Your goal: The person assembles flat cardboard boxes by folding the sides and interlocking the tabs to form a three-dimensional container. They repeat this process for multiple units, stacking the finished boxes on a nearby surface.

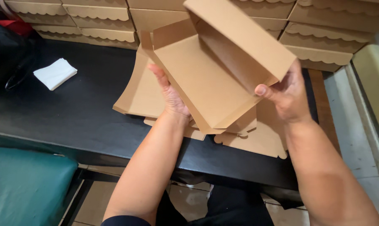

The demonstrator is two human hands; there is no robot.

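Observation:
A brown cardboard box (206,71), partly folded with one wide flap raised, is held tilted above the black table (80,113). My left hand (170,94) supports it from underneath at its left side, fingers flat against the bottom. On the right side, my right hand (285,94) grips the box with the thumb pressed on the raised flap's edge. Under the box lies a pile of flat cardboard blanks (141,94) with scalloped edges.
Stacks of folded brown boxes (319,37) with scalloped flaps line the back of the table. A folded white cloth (55,73) lies at the left, beside a black bag (7,54). A green cushioned seat (26,184) is at the lower left.

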